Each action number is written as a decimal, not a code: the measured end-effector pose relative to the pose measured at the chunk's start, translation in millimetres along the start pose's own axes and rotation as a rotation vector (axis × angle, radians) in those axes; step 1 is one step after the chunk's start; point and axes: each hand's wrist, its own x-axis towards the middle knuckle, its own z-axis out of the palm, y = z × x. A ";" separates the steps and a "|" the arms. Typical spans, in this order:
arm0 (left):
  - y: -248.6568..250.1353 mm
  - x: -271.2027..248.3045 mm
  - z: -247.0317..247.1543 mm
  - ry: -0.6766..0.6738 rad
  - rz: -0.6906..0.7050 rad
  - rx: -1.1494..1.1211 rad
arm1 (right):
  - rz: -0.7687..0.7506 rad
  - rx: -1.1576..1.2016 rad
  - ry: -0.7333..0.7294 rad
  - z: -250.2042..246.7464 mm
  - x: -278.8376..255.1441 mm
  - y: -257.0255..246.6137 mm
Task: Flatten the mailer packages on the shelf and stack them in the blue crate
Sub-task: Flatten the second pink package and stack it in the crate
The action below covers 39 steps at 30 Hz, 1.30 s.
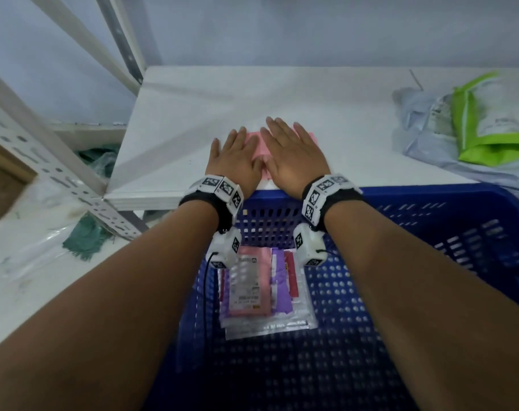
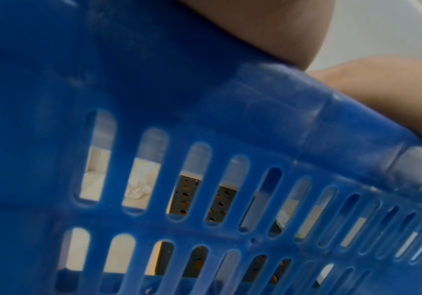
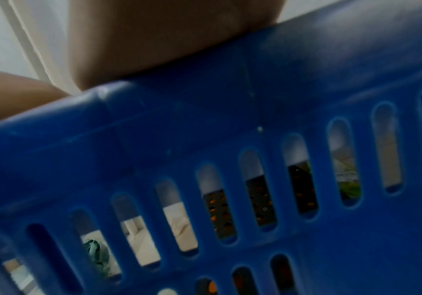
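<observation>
Head view shows my left hand [image 1: 237, 157] and right hand [image 1: 294, 152] spread flat, fingers straight, pressing the flat pink plastic mailer [image 1: 259, 143] on the white shelf board [image 1: 193, 114]. I judge flattening is underway; next I must lift it into the blue slotted plastic crate [image 1: 430, 232] onto the stacked mailers [image 1: 261, 292]. Crumpled grey and green bags [image 1: 474, 129] wait rightward, clear of my path.

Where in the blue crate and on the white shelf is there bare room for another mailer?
Blue slotted plastic crate: bare floor right of and nearer than the flat mailer stack. White shelf: bare behind and left of both hands pressing the pink mailer. Crowded: right end, green-and-grey mailers.
</observation>
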 end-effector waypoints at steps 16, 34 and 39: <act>0.9 2.6 -3.9 -0.034 -0.011 0.021 | 0.169 0.069 -0.108 5.0 6.0 8.1; 6.8 -2.6 -8.4 -0.055 -0.031 0.011 | 0.029 0.032 -0.079 0.1 -1.5 4.2; 7.6 -1.6 -7.8 -0.066 -0.023 0.009 | 0.147 0.074 -0.119 2.5 -0.1 8.1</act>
